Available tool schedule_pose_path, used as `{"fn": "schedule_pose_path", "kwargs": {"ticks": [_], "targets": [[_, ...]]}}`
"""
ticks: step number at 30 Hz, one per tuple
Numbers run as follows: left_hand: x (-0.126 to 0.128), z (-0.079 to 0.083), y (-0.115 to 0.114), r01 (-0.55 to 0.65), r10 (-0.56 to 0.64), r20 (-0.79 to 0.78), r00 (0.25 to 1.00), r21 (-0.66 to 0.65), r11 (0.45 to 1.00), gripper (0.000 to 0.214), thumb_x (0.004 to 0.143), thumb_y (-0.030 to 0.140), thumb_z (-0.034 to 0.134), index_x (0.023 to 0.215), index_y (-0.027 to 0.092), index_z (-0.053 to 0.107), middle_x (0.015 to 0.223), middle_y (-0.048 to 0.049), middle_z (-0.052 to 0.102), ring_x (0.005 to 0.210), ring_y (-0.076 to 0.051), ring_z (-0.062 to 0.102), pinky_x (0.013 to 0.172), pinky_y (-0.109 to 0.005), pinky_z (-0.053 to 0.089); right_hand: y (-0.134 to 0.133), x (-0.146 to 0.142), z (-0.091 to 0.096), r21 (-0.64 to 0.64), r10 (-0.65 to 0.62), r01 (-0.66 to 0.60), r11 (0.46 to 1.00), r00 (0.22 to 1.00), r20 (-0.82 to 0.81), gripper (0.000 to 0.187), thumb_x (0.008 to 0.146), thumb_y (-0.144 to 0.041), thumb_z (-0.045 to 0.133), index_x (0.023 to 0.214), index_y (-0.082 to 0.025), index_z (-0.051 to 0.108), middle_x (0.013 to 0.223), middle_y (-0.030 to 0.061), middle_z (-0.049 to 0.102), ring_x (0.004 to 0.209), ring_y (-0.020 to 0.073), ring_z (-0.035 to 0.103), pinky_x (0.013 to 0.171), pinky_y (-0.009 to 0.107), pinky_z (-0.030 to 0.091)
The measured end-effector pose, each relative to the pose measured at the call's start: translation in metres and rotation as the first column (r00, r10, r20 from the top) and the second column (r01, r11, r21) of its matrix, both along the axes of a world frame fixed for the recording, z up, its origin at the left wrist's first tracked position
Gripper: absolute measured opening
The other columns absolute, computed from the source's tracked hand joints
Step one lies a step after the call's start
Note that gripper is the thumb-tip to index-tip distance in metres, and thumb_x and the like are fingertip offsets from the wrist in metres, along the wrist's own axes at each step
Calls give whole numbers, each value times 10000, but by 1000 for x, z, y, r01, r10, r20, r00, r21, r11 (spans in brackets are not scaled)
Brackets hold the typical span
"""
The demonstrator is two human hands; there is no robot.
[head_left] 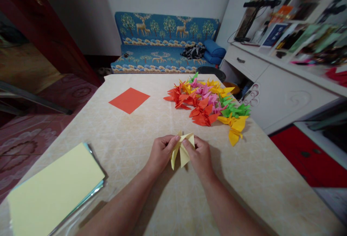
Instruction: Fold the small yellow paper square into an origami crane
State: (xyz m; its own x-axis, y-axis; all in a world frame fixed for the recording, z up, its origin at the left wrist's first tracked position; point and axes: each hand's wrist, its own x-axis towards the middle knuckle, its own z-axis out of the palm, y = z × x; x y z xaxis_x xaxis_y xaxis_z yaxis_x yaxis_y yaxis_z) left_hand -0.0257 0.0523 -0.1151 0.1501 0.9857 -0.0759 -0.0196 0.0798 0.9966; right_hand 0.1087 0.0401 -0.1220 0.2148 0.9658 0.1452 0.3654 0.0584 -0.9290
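Observation:
A pale yellow piece of folded origami paper [185, 155] is held above the near middle of the table, its flaps partly spread. My left hand [162, 152] pinches its left side, thumb on top. On the right side, my right hand [200, 153] grips it the same way, with the thumb pressed near the centre fold. The fingers behind the paper are partly hidden. Beyond my hands to the right lies a heap of folded paper cranes [203, 114] in red, orange-yellow, pink and green.
A flat red paper square [129, 100] lies at the far left of the table [141, 131]. Near the left edge rests a stack of pale yellow paper [56, 189] on a clear wrapper. Behind the table stands a blue patterned sofa [168, 29]; a white cabinet [282, 91] is at right.

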Motion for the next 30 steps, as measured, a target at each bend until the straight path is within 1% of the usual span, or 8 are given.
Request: {"fn": "schedule_pose_path", "kwargs": {"ticks": [4,6,10,12,15,21,27,30], "targets": [[-2,0,0,-18,25,-84,996,86,996,361,802,432,567,733,100,693,588,-26,575,530,-106,465,485,-210,346,1,1,1,8,8,-7,1000,998,-56,227,748,-361,566,619,-176,544,569,-18,520,543,119,456,475,200,342],[-2,1,0,-15,24,-94,995,95,995,363,804,428,563,723,97,688,586,-24,570,532,-106,460,482,-208,340,1,1,2,6,15,-14,1000,990,-143,211,749,-344,575,631,-177,528,565,-32,488,535,110,440,476,197,335],[-2,2,-1,6,6,-125,992,100,995,375,815,426,547,698,91,669,576,-13,545,524,-92,429,475,-198,318,1,1,5,7,35,-34,999,944,-329,194,757,-321,584,647,-176,518,575,-43,464,528,101,427,481,198,334],[-1,2,-1,6,9,-148,989,102,995,375,818,422,543,691,91,665,571,-11,538,523,-88,421,472,-195,309,1,0,7,23,34,-27,999,933,-358,189,764,-314,585,652,-175,525,591,-41,469,543,101,428,493,198,341],[-2,1,-1,-2,16,-159,987,88,996,369,815,421,548,700,92,668,575,-15,544,529,-91,426,472,-194,309,1,-1,8,47,18,-1,999,934,-356,188,785,-316,576,667,-175,540,624,-35,485,576,105,441,514,198,353],[-1,0,0,7,-4,-106,994,26,1000,385,797,446,566,688,89,659,574,-7,538,517,-83,419,465,-187,313,1,-3,5,10,1,3,1000,917,-398,184,798,-339,573,721,-172,575,627,-27,519,569,108,464,506,201,362],[-2,5,-1,120,-118,32,992,-44,992,325,786,405,602,738,89,662,628,-20,578,536,-84,455,476,-180,334,2,-1,2,-6,-29,29,1000,895,-444,187,800,-344,576,722,-174,566,616,-33,501,559,104,463,489,198,354],[-3,5,0,143,-137,70,988,-101,985,343,790,418,597,694,91,639,588,-18,562,499,-75,443,456,-179,316,2,-1,4,-5,-20,19,1000,892,-451,195,799,-343,577,702,-174,558,602,-37,491,546,99,453,484,197,350]]}}
